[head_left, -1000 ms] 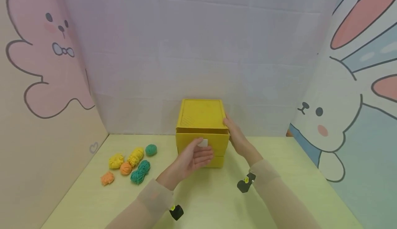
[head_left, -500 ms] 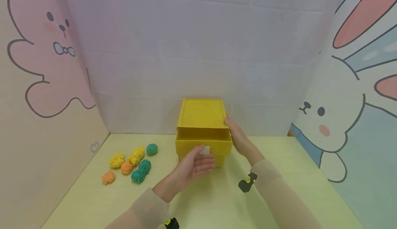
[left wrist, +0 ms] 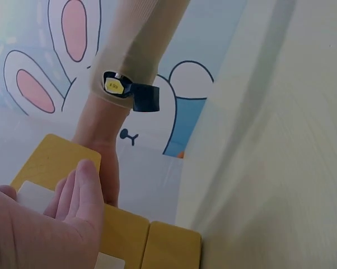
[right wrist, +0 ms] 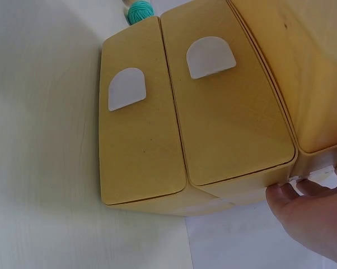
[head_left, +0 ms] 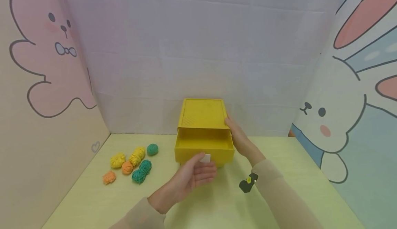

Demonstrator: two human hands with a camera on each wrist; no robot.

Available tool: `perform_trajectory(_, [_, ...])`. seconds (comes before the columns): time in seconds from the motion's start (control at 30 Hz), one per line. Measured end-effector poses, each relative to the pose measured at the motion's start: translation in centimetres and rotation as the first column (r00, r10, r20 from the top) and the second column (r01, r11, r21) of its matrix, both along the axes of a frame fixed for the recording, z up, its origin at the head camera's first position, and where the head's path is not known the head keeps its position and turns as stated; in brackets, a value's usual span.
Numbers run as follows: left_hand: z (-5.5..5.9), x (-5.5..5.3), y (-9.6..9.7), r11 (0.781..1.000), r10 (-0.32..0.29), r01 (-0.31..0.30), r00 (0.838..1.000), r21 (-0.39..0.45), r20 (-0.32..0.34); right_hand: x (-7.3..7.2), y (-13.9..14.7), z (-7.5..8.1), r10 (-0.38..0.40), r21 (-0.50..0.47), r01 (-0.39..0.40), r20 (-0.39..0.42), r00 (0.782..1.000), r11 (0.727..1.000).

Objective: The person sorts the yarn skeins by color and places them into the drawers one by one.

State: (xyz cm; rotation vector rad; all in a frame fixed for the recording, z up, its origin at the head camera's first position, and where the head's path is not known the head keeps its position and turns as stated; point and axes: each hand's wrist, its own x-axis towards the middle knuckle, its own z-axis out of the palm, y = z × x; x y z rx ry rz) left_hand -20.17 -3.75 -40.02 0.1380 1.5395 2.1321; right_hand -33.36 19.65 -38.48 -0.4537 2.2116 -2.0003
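Note:
A small yellow drawer chest [head_left: 204, 113] stands at the back middle of the table. Its top drawer [head_left: 186, 155] sticks far out toward me, and the inside that shows is bare. My left hand [head_left: 188, 179] pinches the white tab handle [head_left: 205, 158] on that drawer's front, thumb above and fingers below. Against the chest's right side, near its upper front edge, my right hand [head_left: 242, 141] rests with extended fingers; part of it is hidden behind the chest. In the right wrist view, a middle drawer [right wrist: 230, 123] and a bottom drawer [right wrist: 140, 148] are closed, each with a white tab.
Left of the chest lie small yarn bundles: a green ball [head_left: 152, 149], a green skein [head_left: 142, 171], two yellow bundles [head_left: 137, 156], an orange ball [head_left: 127, 167] and an orange clump [head_left: 109, 177]. A pale wall [head_left: 198, 49] rises behind the chest.
The top drawer has slid out toward me, from a narrow gap to well extended. My left hand has come back with its handle. The right hand has stayed at the chest's side.

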Motion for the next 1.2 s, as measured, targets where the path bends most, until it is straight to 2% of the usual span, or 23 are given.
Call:
perform_trajectory(0.27, [-0.1, 0.7, -0.3, 1.000, -0.025, 0.025, 1.000, 0.008, 0.015, 0.0, 0.0, -0.2, 0.001, -0.013, 0.000, 0.022, 1.000, 1.000])
perform_trajectory(0.87, [-0.6, 2.0, -0.8, 0.998, -0.061, 0.062, 0.998, -0.014, 0.013, 0.3, -0.1, 0.0, 0.007, -0.015, -0.007, 0.009, 1.000, 1.000])
perform_trajectory(1.2, [-0.8, 2.3, -0.9, 0.997, -0.077, 0.077, 0.997, -0.024, 0.008, 0.3, 0.0, 0.0, 0.012, -0.007, -0.012, -0.001, 1.000, 1.000])
